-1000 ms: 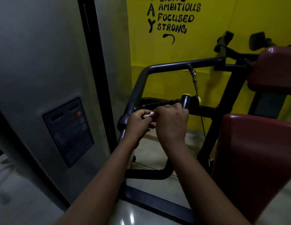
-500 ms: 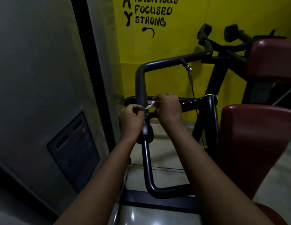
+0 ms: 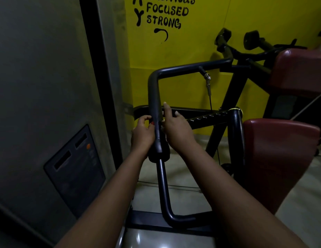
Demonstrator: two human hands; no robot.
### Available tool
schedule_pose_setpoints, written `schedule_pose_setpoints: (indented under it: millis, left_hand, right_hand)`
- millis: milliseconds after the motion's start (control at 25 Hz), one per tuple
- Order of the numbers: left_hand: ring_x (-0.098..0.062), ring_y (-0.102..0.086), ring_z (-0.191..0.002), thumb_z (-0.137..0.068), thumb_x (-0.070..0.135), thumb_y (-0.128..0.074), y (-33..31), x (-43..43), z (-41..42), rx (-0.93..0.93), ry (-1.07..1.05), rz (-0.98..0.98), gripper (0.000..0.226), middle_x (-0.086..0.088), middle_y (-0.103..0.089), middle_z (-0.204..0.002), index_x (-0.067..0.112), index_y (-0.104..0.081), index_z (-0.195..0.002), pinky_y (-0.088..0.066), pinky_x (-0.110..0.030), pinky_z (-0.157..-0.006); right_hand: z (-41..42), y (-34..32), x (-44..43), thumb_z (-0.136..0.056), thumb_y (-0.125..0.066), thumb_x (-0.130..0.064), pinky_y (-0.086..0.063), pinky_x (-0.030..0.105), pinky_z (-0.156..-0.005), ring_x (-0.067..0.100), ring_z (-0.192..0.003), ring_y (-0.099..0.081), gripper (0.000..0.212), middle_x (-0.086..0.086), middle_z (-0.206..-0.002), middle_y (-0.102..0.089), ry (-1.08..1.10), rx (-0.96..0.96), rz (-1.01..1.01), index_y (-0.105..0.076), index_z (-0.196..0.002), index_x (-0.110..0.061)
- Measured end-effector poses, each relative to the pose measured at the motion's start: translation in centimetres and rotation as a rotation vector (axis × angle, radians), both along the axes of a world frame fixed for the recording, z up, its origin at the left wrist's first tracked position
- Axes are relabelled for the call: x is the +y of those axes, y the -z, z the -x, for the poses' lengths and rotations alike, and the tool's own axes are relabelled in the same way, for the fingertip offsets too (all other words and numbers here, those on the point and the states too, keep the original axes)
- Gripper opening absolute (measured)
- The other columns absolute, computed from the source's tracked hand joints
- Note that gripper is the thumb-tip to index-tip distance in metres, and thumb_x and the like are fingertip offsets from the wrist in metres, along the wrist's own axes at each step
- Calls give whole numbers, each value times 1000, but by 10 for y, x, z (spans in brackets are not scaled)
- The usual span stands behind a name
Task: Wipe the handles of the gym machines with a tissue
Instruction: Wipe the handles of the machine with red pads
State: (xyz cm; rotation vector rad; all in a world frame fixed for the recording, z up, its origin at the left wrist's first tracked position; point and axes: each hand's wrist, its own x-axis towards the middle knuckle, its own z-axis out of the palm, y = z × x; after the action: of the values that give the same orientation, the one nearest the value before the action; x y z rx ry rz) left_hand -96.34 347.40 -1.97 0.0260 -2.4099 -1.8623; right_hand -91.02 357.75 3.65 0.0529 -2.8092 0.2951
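**Both hands close on the upright handle, tissue out of sight**

The handle (image 3: 154, 97) is a black bar that stands nearly upright at the centre of the view. It bends to the right at its top and widens into a thick sleeve (image 3: 158, 156) lower down. Your hands meet it just above that sleeve, one on each side.

Your left hand (image 3: 142, 134) comes in from the left with its fingers curled round the bar, likely to steady it. Your right hand (image 3: 178, 130) lies against the bar's right side. Its fingers (image 3: 165, 108) are stretched fairly straight up along the bar, as if pressing something flat to it. The tissue cannot be seen. It is probably trapped between your hands and the bar, but that is not certain. Having a hand on each side would let you wrap the bar and rub along its length.

Behind the handle a thin cable (image 3: 209, 101) hangs from a clip on the top rail. A red pad (image 3: 278, 158) sits to the right, a yellow wall (image 3: 192, 51) with black lettering is beyond, and a grey panel (image 3: 75, 169) is on the left.

Half a second earlier a white scrap of tissue showed between your hands and your right hand was bunched like a fist. Now the scrap is hidden and those fingers have opened upward. Both hands remain at about the same place on the bar.
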Motion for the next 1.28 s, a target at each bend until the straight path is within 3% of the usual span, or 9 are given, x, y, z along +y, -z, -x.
schedule_pose_setpoints:
  millis: [40, 200, 520, 640, 760, 880, 1080, 1200, 1280]
  left_hand:
    - [-20, -65, -79, -96, 34, -52, 1, 2, 0, 15, 0, 6, 15, 1, -67, -93, 37, -54, -110, -53, -40, -73]
    - [-22, -63, -82, -99, 32, -45, 5, 3, -1, 59, -32, 88, 24, -3, -66, -97, 31, -53, -121, -48, -35, -71]
    - [-35, -66, -77, -92, 52, -48, 15, 1, -3, 56, -3, 2, 18, -3, -70, -83, 49, -53, -109, -53, -47, -69]
    - [-29, -69, -85, -83, 57, -49, 16, 1, -4, 33, -9, -66, 24, -2, -72, -91, 49, -54, -106, -55, -49, -79]
    - [-23, -70, -86, -76, 63, -50, 19, 2, -1, 53, -15, -81, 32, -1, -72, -95, 49, -55, -104, -55, -51, -82]
    - [-25, -69, -87, -73, 64, -51, 22, 2, 3, 55, -29, -81, 33, -2, -72, -93, 48, -56, -101, -55, -53, -82]
    - [-22, -65, -83, -96, 39, -51, 9, -1, -4, 129, -34, 71, 25, -3, -67, -99, 33, -55, -120, -55, -41, -75]
    - [-14, -57, -74, -98, 31, -49, 2, 0, -6, 157, -44, 177, 30, -7, -51, -112, 36, -53, -127, -42, -25, -66]
    - [-6, -52, -69, -98, 32, -50, 0, -2, -7, 145, -32, 173, 30, -8, -46, -116, 39, -52, -127, -37, -21, -59]
  right_hand:
    - [9, -4, 1, -97, -52, -18, -39, 38, -96, 37, -118, -53, 74, 20, -120, -61, 21, -4, 0, -4, -152, -6]
    - [31, -7, 0, -96, -50, -18, -37, 38, -70, 40, -98, -61, 56, 21, -111, -63, 33, -71, 95, -22, -143, -4]
    - [-21, 30, -28, -93, -58, -18, -43, 32, -63, 32, -80, -64, 13, 13, -87, -68, 53, 233, 475, -62, -103, -11]
    - [-24, 31, -24, -89, -60, -15, -38, 21, -73, 22, -92, -62, 19, 9, -101, -68, 54, 209, 452, -74, -103, -15]
    - [-34, 33, -22, -89, -56, -12, -46, 25, -79, 23, -95, -64, 27, 9, -105, -70, 28, 168, 407, -73, -109, -15]
    - [-23, 31, -16, -90, -56, -16, -43, 26, -65, 27, -89, -67, 21, 11, -93, -73, 141, 144, 498, -76, -97, -13]
    - [-17, 34, 2, -87, -68, -29, -55, 32, -70, 25, -74, -68, 20, 11, -76, -72, 232, 53, 677, -77, -84, -11]
    - [-7, 20, 0, -89, -65, -22, -44, 23, -66, 19, -77, -65, 16, 7, -83, -72, 169, 362, 542, -74, -90, -9]
    - [8, 13, -7, -90, -58, -19, -40, 30, -69, 25, -90, -62, 16, 8, -94, -70, 120, 336, 208, -70, -95, -10]
